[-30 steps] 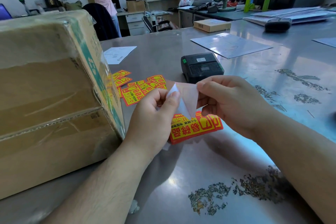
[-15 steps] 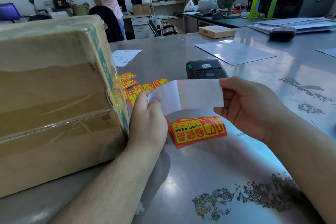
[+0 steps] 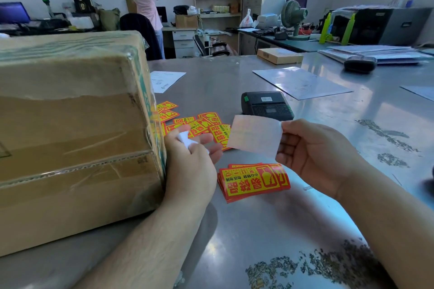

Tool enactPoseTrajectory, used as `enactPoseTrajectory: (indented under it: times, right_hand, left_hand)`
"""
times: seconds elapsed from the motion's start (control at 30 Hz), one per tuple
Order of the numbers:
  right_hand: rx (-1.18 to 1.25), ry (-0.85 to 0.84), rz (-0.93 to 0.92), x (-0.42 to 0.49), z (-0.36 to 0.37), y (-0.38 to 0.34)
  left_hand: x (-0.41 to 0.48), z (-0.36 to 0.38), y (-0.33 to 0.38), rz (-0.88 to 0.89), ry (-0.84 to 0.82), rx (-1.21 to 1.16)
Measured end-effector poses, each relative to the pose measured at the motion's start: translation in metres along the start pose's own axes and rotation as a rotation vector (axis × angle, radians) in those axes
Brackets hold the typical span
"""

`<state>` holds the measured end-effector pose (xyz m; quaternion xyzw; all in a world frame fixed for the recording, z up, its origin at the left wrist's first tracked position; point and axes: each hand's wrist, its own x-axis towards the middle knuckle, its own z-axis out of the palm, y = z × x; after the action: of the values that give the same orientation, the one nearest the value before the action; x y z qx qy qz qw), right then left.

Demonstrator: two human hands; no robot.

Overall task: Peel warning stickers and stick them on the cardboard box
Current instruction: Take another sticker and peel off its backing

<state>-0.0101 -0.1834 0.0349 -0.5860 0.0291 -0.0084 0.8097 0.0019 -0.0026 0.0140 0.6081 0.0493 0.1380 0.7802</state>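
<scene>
A large taped cardboard box (image 3: 70, 129) stands on the steel table at the left. My right hand (image 3: 314, 157) pinches a peeled sticker (image 3: 254, 135) by its right edge, its pale back side facing me, held above the table. Just beside the box's near corner, my left hand (image 3: 191, 166) grips a crumpled white backing paper (image 3: 185, 139). A small stack of red-and-yellow warning stickers (image 3: 253, 182) lies on the table below my hands. More loose warning stickers (image 3: 195, 122) are scattered next to the box.
A black label printer (image 3: 266, 105) sits just behind my hands. Paper sheets (image 3: 301, 82) and a flat carton (image 3: 279, 55) lie farther back, a black device (image 3: 360, 63) at the right. A person (image 3: 145, 4) stands at the far wall.
The sticker and its white backing have come fully apart. My left hand has drawn back toward the box with the backing crumpled in it; my right hand holds the sticker alone.
</scene>
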Motion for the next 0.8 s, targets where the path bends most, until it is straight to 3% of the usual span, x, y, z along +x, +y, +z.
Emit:
enactPoseTrajectory:
  times: [0.27,0.5,0.6,0.8]
  right_hand:
    - [-0.041,0.045,-0.056,-0.004,0.006,0.001]
    - [-0.184,0.041,-0.141,-0.008,0.013,0.004]
    - [-0.221,0.022,-0.152,-0.008,0.015,0.006]
    - [-0.233,0.013,-0.153,-0.008,0.015,0.006]
  left_hand:
    - [-0.003,-0.004,-0.002,0.147,-0.058,0.254]
    - [-0.016,-0.002,0.013,0.292,-0.191,0.222]
    - [-0.013,-0.002,0.006,0.340,-0.166,0.266]
    - [-0.008,-0.002,0.004,0.267,-0.051,0.245]
